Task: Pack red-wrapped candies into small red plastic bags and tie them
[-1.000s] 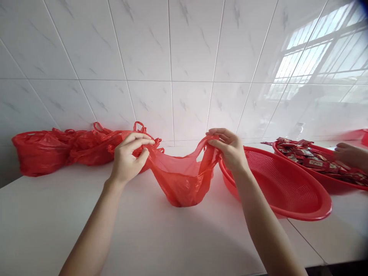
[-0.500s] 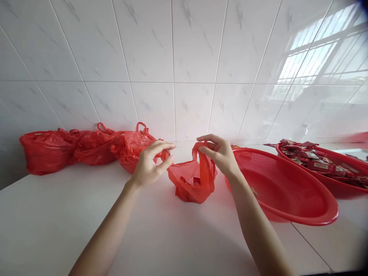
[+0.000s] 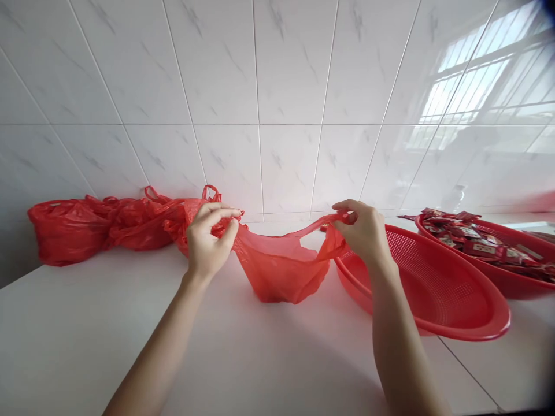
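Note:
Between my hands a thin red plastic bag [image 3: 286, 277] rests on the white counter, its mouth stretched wide. My left hand [image 3: 212, 237] pinches the bag's left side between thumb and fingers. On the other side, my right hand [image 3: 362, 228] is closed on a handle loop and pulls it out to the right. The bag's front wall now hides what lies inside. My right forearm passes in front of a red plastic basket [image 3: 433, 283] with perforated sides.
Several filled red plastic bags [image 3: 69, 231] stand along the tiled wall [image 3: 290, 167] at the left. Farther right, a second red basket [image 3: 520, 280] holds many small red wrapped packets [image 3: 481, 248]. The white counter [image 3: 108, 329] spreads in front.
My hands have moved apart, the left one leftward and the right one rightward. The bag's mouth is pulled wider, and the packets seen inside it earlier are hidden.

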Motion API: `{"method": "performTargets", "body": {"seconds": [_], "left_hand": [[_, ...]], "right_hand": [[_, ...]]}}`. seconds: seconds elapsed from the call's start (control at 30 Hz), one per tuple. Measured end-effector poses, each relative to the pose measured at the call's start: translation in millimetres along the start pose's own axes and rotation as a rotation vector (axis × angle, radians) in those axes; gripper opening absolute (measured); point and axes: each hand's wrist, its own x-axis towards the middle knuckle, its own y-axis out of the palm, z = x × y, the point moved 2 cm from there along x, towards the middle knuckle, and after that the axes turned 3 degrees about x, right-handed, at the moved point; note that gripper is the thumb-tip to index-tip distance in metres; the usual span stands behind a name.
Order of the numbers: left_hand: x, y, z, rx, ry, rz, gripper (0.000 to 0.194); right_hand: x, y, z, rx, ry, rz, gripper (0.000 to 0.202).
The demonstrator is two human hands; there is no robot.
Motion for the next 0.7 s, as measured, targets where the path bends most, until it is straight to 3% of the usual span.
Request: {"method": "performTargets", "body": {"seconds": [0.13,0.37,0.57,0.63,0.7], "left_hand": [[1,-1.2,2,-0.021,-0.014,-0.040,0.008],[-12,18.9,-21,-0.119,0.062,0.308,0.026],[-24,48.7,-47,-0.170,0.054,0.485,0.050],[-27,58.0,-49,-0.129,0.043,0.497,0.043],[-27,64.8,-47,-0.108,0.009,0.487,0.024]], "right_hand": [[2,-6,-10,0.093,0.104,0.074,0.031],[-11,21,23,0.418,0.120,0.382,0.037],[-23,36,43,0.524,0.008,0.422,0.031],[-25,36,46,0.520,0.008,0.430,0.031],[-25,35,47,0.529,0.016,0.465,0.036]]}}
